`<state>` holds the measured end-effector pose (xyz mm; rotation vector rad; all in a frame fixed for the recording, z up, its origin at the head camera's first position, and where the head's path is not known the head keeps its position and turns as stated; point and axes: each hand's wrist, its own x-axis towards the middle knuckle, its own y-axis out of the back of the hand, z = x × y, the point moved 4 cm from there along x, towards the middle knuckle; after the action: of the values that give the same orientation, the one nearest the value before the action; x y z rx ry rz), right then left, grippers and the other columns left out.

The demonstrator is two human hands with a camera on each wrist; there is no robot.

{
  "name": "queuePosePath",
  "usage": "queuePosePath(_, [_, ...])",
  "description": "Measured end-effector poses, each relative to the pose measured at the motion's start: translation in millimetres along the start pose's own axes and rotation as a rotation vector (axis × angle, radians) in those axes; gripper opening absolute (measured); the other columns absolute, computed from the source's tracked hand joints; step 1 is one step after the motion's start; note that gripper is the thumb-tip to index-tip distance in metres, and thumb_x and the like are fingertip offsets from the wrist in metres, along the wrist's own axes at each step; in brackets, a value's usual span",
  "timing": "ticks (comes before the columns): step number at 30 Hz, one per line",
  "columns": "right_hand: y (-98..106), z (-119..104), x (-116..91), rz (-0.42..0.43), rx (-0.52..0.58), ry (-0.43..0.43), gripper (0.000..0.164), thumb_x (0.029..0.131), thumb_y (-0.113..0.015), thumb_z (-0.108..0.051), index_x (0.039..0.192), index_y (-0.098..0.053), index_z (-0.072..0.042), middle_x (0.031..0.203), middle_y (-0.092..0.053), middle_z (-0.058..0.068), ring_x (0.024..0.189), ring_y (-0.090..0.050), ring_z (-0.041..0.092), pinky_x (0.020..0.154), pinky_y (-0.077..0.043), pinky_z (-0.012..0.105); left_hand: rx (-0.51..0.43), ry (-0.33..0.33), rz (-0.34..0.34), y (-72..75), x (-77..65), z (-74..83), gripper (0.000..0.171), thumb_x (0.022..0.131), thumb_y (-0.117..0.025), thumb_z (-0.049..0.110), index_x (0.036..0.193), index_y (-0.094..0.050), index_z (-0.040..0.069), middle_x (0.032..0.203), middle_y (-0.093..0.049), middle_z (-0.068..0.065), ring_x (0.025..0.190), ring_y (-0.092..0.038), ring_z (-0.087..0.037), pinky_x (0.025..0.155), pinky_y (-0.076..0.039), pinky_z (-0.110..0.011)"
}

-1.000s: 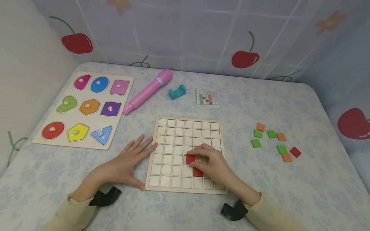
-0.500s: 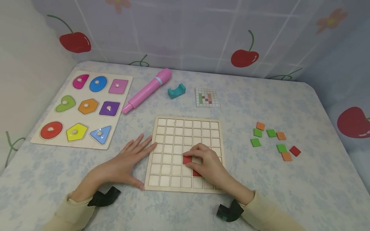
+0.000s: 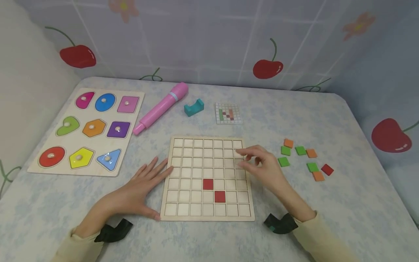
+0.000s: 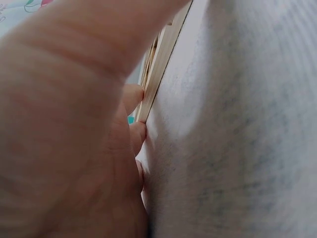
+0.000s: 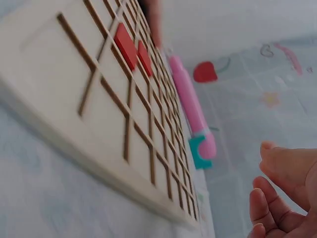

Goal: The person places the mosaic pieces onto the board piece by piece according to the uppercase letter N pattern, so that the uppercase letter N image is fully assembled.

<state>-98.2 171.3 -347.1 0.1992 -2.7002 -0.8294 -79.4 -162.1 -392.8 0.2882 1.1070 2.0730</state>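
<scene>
Two red square tiles lie diagonally in cells of the wooden grid board (image 3: 166, 203): one red tile (image 3: 208, 184) near the middle, another red tile (image 3: 220, 197) one row nearer and one column right. With fingers spread, my left hand (image 3: 135, 191) touches the board's left edge; its thumb is at the near left corner. My right hand (image 3: 268, 169) is over the board's right edge, thumb and index finger apart, holding nothing. In the right wrist view the fingers (image 5: 287, 168) show bare. Right of that hand lie loose tiles, among them a red tile (image 3: 327, 169), a green tile (image 3: 283, 162) and an orange tile (image 3: 318, 176).
Behind the board lie a small printed grid card (image 3: 228, 113), a teal holder (image 3: 194, 108) and a pink thick pen-like stick (image 3: 160, 109). A knobbed shape puzzle board (image 3: 83, 145) lies at the left. A patterned curtain (image 3: 196, 43) stands behind the table.
My right hand has let go of the red tile, which now lies in its cell, and has moved right and away from me. The left hand stays at the board's edge.
</scene>
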Motion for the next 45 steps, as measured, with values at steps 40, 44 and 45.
queuePosePath(40, [155.2, 139.4, -100.7, 0.239, -0.526, -0.639, 0.048, 0.088, -0.066, -0.031, 0.121, -0.059, 0.003, 0.107, -0.055, 0.021, 0.089, -0.049, 0.028, 0.064, -0.039, 0.035, -0.005, 0.036, -0.005, -1.9, -3.2, -1.8, 0.122, 0.058, -0.073, 0.068, 0.151, -0.015, 0.016, 0.156, 0.000, -0.004, 0.138, 0.013, -0.026, 0.107, 0.003, -0.052])
queuePosePath(44, [158.6, 134.2, -97.9, 0.285, -0.473, -0.657, 0.051, 0.089, -0.063, -0.036, 0.124, -0.058, 0.001, 0.107, -0.055, 0.015, 0.086, -0.045, 0.014, 0.062, -0.038, 0.024, 0.000, 0.032, -0.002, -2.3, -2.1, -1.0, 0.122, 0.058, -0.073, 0.068, 0.151, -0.015, 0.016, 0.156, 0.000, -0.004, 0.138, 0.013, -0.026, 0.107, 0.003, -0.052])
queuePosePath(45, [158.8, 132.5, -95.7, 0.303, -0.461, -0.652, 0.051, 0.089, -0.063, -0.036, 0.124, -0.058, 0.000, 0.108, -0.056, 0.014, 0.085, -0.044, 0.012, 0.061, -0.038, 0.021, 0.000, 0.034, -0.003, -2.7, -2.1, -0.8, 0.122, 0.058, -0.074, 0.068, 0.151, -0.015, 0.016, 0.156, 0.000, -0.003, 0.138, 0.014, -0.026, 0.107, 0.003, -0.051])
